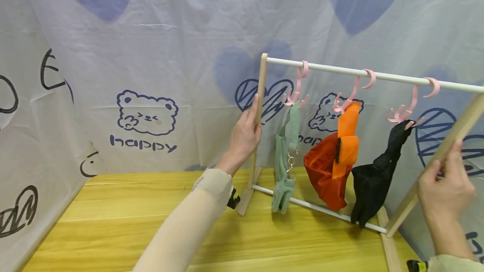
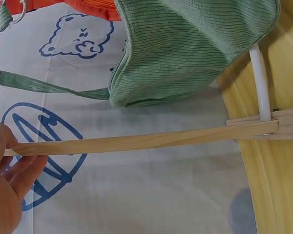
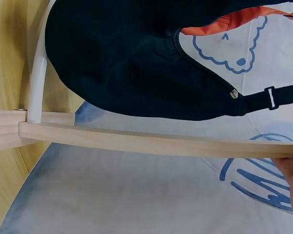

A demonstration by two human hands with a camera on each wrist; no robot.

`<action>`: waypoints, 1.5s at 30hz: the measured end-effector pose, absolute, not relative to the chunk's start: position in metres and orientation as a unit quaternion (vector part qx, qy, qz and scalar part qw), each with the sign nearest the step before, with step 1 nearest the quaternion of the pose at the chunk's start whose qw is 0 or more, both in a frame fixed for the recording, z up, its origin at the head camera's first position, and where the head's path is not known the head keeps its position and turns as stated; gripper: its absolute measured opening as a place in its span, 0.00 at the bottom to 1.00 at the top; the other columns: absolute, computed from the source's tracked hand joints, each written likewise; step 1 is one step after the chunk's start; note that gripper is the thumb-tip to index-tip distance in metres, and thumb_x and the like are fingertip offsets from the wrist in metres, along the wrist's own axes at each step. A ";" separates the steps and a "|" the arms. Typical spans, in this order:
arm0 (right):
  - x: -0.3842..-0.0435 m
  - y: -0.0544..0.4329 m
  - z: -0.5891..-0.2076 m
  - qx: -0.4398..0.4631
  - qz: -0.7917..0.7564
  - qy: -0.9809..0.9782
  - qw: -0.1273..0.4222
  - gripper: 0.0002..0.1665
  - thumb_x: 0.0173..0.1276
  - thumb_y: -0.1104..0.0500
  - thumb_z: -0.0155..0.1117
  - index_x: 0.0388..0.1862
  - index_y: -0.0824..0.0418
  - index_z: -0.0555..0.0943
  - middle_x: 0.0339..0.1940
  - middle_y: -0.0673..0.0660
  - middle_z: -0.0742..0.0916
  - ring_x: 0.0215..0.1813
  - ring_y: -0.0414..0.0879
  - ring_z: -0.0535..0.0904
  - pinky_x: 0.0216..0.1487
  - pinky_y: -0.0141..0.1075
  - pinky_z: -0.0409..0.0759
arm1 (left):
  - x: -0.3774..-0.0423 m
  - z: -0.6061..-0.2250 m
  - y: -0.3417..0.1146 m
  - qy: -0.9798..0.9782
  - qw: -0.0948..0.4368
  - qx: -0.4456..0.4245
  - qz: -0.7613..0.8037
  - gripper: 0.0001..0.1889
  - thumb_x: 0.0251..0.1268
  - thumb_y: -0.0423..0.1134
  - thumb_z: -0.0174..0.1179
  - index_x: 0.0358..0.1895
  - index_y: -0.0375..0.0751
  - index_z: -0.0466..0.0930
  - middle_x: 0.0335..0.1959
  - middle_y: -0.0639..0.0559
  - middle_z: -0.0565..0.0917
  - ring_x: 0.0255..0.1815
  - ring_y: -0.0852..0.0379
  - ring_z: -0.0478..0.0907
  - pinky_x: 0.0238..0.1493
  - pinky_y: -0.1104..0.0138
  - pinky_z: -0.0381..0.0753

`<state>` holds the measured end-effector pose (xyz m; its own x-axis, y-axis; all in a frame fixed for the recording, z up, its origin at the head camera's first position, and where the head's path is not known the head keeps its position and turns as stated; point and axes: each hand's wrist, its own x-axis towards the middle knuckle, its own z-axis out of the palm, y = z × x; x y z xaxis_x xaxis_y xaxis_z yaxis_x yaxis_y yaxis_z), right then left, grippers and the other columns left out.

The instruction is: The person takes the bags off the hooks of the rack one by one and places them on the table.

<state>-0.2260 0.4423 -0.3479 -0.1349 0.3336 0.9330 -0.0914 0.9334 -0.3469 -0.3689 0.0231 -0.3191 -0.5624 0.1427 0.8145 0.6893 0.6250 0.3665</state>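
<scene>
A small clothes rack with wooden posts and a white top rod stands on the table. My left hand holds its left post, thumb and fingers on opposite sides in the left wrist view. Around the right post my right hand has its grip; most of that hand lies outside the right wrist view. Three pink hooks hang from the rod. They carry a green corduroy bag, an orange-red bag and a black bag, each by its strap.
The yellow wood-grain table spreads out to the left and in front of the rack. Behind it hangs a pale cloth printed with bears and hearts. A white lower bar joins the rack's wooden feet.
</scene>
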 end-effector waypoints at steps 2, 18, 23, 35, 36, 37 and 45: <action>-0.227 0.440 -0.347 -0.077 0.165 -0.734 0.654 0.31 0.75 0.58 0.55 0.77 0.52 0.72 0.71 0.53 0.80 0.45 0.75 0.85 0.62 0.12 0.64 | -0.369 -0.319 0.020 -0.810 0.394 -0.257 -0.350 0.45 0.65 0.23 0.65 0.83 0.40 0.54 0.50 0.36 0.83 0.38 0.42 0.83 0.38 0.57 0.88; -0.236 0.423 -0.347 -0.068 0.186 -0.743 0.639 0.32 0.74 0.60 0.58 0.77 0.52 0.72 0.71 0.51 0.79 0.48 0.74 0.86 0.64 0.22 0.74 | -0.362 -0.319 -0.004 -0.815 0.394 -0.240 -0.350 0.46 0.65 0.23 0.66 0.84 0.41 0.53 0.48 0.35 0.83 0.38 0.41 0.84 0.40 0.57 0.89; -0.240 0.418 -0.347 -0.050 0.192 -0.744 0.638 0.33 0.74 0.63 0.58 0.78 0.53 0.71 0.72 0.53 0.79 0.44 0.75 0.86 0.56 0.08 0.57 | -0.361 -0.321 -0.012 -0.815 0.400 -0.235 -0.348 0.47 0.64 0.22 0.66 0.84 0.42 0.53 0.49 0.35 0.83 0.39 0.41 0.84 0.41 0.56 0.89; -0.249 0.407 -0.346 -0.027 0.201 -0.749 0.631 0.34 0.75 0.63 0.58 0.79 0.53 0.70 0.72 0.53 0.78 0.44 0.75 0.86 0.52 0.07 0.56 | -0.357 -0.321 -0.028 -0.807 0.419 -0.239 -0.341 0.45 0.65 0.23 0.65 0.83 0.38 0.54 0.49 0.33 0.83 0.40 0.39 0.84 0.43 0.55 0.89; -0.250 0.406 -0.346 -0.025 0.204 -0.750 0.629 0.34 0.75 0.64 0.58 0.79 0.52 0.70 0.73 0.53 0.78 0.44 0.75 0.86 0.52 0.06 0.56 | -0.357 -0.321 -0.029 -0.806 0.421 -0.239 -0.341 0.44 0.65 0.22 0.65 0.83 0.38 0.54 0.49 0.33 0.83 0.40 0.39 0.84 0.44 0.55 0.89; -0.251 0.405 -0.346 -0.022 0.207 -0.750 0.628 0.34 0.75 0.64 0.58 0.79 0.52 0.70 0.73 0.53 0.78 0.44 0.75 0.86 0.51 0.06 0.56 | -0.356 -0.321 -0.030 -0.805 0.421 -0.239 -0.343 0.45 0.65 0.22 0.65 0.83 0.38 0.54 0.49 0.33 0.82 0.41 0.39 0.84 0.44 0.55 0.89; -0.264 0.400 -0.345 -0.002 0.213 -0.751 0.625 0.34 0.75 0.65 0.59 0.79 0.55 0.69 0.72 0.54 0.79 0.43 0.74 0.86 0.48 0.06 0.56 | -0.353 -0.322 -0.041 -0.800 0.417 -0.238 -0.359 0.45 0.65 0.20 0.64 0.83 0.38 0.53 0.50 0.32 0.82 0.43 0.38 0.83 0.48 0.55 0.88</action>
<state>-0.2641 0.4004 -0.3451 -0.2183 0.2690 0.9381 -0.2641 0.9091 -0.3222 -0.3535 -0.0408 -0.3218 -0.5389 0.0815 0.8384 0.6806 0.6286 0.3764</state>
